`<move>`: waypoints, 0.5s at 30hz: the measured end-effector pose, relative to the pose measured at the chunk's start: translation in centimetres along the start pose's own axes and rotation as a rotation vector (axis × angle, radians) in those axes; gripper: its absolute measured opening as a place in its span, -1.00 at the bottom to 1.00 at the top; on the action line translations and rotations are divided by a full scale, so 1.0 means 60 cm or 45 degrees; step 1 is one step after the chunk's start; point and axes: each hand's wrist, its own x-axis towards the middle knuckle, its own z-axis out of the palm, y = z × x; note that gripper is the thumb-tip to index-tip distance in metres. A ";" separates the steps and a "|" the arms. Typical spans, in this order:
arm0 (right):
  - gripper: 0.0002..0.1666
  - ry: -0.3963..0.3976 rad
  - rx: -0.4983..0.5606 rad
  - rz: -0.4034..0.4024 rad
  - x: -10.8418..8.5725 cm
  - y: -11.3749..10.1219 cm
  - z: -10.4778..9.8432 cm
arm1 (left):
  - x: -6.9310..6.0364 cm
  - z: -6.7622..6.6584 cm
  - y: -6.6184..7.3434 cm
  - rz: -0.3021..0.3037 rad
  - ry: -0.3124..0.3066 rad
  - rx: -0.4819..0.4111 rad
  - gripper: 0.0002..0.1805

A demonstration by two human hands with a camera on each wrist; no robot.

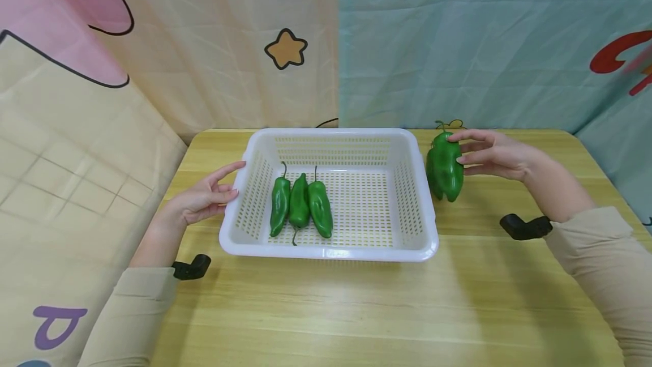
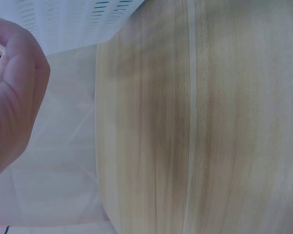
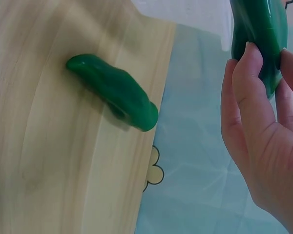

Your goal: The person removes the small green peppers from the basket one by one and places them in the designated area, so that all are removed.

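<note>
A white perforated basket (image 1: 326, 252) holds three green peppers side by side in its left half, the middle one (image 1: 299, 203) with its stem toward the front. At the basket's left rim, my left hand (image 1: 204, 196) grips the edge with fingers and thumb; the left wrist view shows this hand (image 2: 17, 92) beside the basket wall (image 2: 83, 29). Right of the basket, my right hand (image 1: 496, 154) pinches a green pepper (image 1: 450, 169), stem up. The right wrist view shows the held pepper (image 3: 263, 29) in that hand (image 3: 266, 131) and another pepper (image 3: 115, 90) lying on the table.
The wooden table (image 1: 326, 310) extends in front of the basket and to both sides. Printed curtains (image 1: 458, 44) stand behind it and at the sides. A black wrist mount (image 1: 524, 227) sticks out from the right sleeve, another (image 1: 192, 268) from the left.
</note>
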 end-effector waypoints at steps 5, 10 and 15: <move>-0.52 0.007 0.090 -0.003 -0.004 0.009 -0.012 | 0.001 -0.002 -0.002 0.003 0.004 0.009 -0.34; -0.51 0.028 0.146 -0.005 -0.005 0.019 -0.023 | 0.000 -0.002 -0.001 -0.001 0.013 -0.004 -0.35; -0.51 0.059 0.183 0.013 -0.006 0.029 -0.036 | -0.001 -0.001 -0.001 0.008 0.002 -0.004 -0.35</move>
